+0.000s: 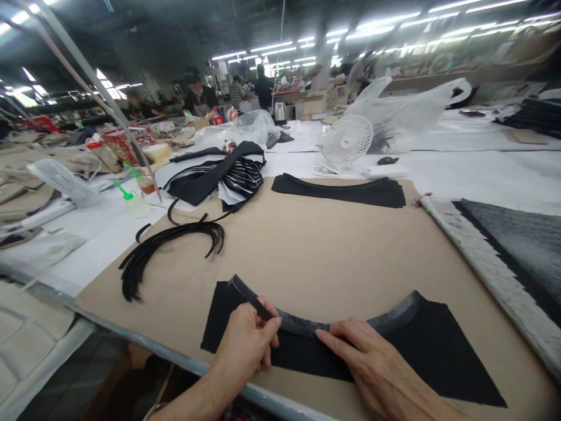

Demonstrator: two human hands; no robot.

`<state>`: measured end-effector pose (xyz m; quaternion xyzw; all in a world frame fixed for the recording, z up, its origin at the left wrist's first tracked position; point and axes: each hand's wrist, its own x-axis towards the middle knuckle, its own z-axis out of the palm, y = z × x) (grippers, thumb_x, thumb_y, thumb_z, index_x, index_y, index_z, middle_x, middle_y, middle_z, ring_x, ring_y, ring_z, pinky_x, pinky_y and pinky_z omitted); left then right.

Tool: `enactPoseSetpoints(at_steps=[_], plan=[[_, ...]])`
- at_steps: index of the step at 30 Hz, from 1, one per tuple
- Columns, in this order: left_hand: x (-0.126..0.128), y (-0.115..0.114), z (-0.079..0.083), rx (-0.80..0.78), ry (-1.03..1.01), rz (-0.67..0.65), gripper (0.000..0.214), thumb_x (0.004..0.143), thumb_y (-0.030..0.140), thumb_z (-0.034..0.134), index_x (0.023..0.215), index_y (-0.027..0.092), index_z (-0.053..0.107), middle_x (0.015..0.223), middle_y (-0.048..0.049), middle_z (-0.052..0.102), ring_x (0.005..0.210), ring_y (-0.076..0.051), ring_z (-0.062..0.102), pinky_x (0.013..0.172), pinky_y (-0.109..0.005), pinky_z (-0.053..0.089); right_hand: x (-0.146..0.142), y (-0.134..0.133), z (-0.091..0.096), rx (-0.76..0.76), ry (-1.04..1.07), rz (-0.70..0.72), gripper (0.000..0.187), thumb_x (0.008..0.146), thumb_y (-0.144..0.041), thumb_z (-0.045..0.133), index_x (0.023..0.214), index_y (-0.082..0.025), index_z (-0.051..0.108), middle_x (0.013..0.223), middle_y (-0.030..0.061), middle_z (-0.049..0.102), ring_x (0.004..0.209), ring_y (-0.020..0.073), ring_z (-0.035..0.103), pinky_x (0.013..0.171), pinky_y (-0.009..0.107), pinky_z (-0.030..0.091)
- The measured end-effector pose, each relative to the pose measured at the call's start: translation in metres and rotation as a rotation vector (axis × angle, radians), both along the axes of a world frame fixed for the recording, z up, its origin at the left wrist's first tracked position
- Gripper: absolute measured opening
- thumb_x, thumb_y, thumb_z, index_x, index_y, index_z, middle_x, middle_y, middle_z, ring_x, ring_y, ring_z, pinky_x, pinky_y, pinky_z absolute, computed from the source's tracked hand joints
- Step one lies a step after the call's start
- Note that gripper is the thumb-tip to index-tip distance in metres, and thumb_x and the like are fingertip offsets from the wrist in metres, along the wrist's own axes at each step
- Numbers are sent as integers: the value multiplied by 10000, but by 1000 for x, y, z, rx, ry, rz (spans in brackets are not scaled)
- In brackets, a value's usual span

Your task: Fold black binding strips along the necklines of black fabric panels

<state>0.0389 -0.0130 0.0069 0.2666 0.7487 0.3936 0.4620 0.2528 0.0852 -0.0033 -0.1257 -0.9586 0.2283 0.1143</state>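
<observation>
One black panel [442, 356] lies flat before me on brown sheeting [315, 245], its curved edge facing away. A dark band [302, 325] looks laid along the curve's middle and right; the left stretch seems unfinished. My left hand [252, 333] pinches the band there, thumb against forefinger, while my right hand [368, 351], palm down, fingers loosely extended, touches its middle.

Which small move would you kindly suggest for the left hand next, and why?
I would probably have the left hand press the dark band down toward the left end of the black piece, since it pinches the band left of the middle, while the right hand rests on the piece, seemingly steadying it.
</observation>
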Motion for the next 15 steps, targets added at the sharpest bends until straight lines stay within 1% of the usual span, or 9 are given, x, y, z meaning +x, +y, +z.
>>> enactPoseSetpoints(at_steps=[3, 9, 13, 15], plan=[[-4, 2, -2, -3, 61, -18, 81, 756, 235, 539, 802, 177, 507, 470, 55, 562, 257, -72, 420, 246, -136, 244, -1, 0, -2, 88, -18, 13, 495, 842, 3, 304, 1228, -171, 561, 998, 97, 591, 856, 189, 560, 778, 333, 512], [-13, 4, -7, -1, 134, -35, 35, 749, 194, 544, 757, 165, 527, 466, 56, 553, 255, -61, 414, 252, -131, 239, 0, -3, -6, 266, 69, -9, 631, 684, 38, 338, 1236, -164, 569, 1002, 87, 621, 859, 195, 577, 788, 341, 513], [-16, 4, -7, -16, 167, -39, 29, 739, 188, 546, 754, 167, 534, 468, 56, 554, 260, -69, 431, 254, -134, 248, 1, -5, -9, 324, 106, -55, 680, 659, 52, 346, 1251, -202, 564, 1023, 57, 633, 891, 194, 584, 826, 354, 501], [-16, 4, -7, -23, 183, -44, 28, 740, 188, 547, 735, 171, 525, 464, 54, 554, 262, -75, 440, 255, -139, 254, 0, -5, -9, 340, 106, -54, 682, 647, 54, 352, 1238, -205, 571, 1001, 50, 636, 869, 193, 584, 809, 350, 503]])
